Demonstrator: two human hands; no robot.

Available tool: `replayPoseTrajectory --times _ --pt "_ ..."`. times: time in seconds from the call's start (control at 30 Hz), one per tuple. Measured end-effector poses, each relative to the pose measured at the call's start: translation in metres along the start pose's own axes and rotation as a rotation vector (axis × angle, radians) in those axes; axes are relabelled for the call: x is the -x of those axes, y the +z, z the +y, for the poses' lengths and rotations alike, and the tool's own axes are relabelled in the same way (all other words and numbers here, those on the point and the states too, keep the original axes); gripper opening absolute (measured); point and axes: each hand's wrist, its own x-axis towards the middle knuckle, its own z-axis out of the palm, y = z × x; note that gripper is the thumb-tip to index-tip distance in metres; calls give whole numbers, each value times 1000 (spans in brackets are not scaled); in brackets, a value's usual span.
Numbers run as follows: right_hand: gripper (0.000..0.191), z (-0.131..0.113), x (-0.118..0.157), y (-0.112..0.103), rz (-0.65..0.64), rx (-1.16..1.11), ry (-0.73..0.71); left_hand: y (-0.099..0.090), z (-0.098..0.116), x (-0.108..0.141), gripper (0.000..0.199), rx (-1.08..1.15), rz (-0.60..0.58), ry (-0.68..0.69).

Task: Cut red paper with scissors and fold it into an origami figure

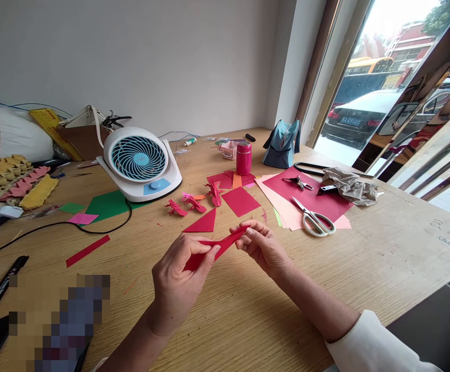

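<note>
Fingers (194,247) of the left hand (178,271) pinch the folded red paper (228,245) near its middle, while the right hand (261,248) nips its right end narrowly, so the paper's long upper edge slants up from one hand to the other, raised over the table (248,320). Wood grain shows between the forearms (310,292), leaving room on the near side, and more runs from the right forearm out to the table's right edge. Just beyond the hands lie a red triangle (206,225) and a red square (241,201), with small folded red figures (214,194) behind the triangle. To the right, white-handled scissors (310,214) rest over the edge of stacked sheets (279,191); to the left lies a red strip (88,251). Farther out stand a fan (141,160), a red flask (244,159) and a blue bag (282,144), and a grey wall (170,62) bounds the far side
</note>
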Motion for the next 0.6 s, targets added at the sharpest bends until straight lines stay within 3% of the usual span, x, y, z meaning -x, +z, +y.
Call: replayPoseTrajectory --times 0.2,0.6 --pt "15 0 1 -1 1 2 -4 0 3 -1 20 -6 0 64" --pt "18 -2 0 2 43 -1 10 0 5 -2 19 -2 -4 47"
